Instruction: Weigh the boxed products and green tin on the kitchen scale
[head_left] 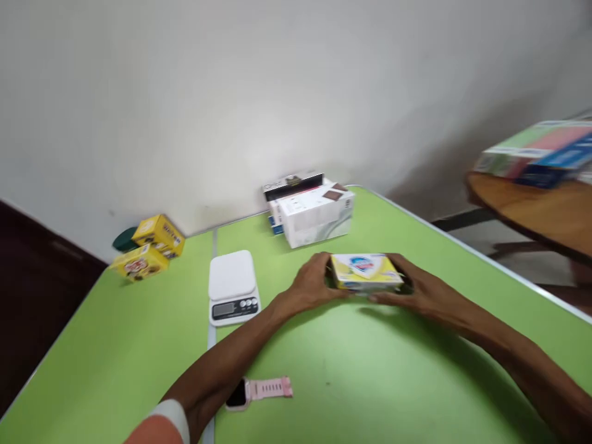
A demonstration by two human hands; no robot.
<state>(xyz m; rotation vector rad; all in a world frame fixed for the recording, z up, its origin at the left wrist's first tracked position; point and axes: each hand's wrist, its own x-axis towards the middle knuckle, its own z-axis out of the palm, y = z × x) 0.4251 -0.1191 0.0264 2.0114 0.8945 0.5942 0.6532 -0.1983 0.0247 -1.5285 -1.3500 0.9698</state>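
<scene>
Between my two hands is a yellow and white soap box [366,270] with a blue and red emblem on top. My left hand [315,282] is closed around its left end. At the opposite end, my right hand [407,287] grips it with thumb and fingers. A shadow on the table falls below the box, which seems held just over the surface. To the left of my left hand lies a white digital kitchen scale [232,287] with nothing on its platform. A pink-strapped smartwatch [266,391] rests near my left forearm, which partly covers it.
White boxes [318,216] stand at the back of the green table [139,345], by the wall. Yellow boxes [160,234] and a dark green round object [124,240] sit at the back left. On the right, a wooden table [531,203] carries colourful boxes [546,151].
</scene>
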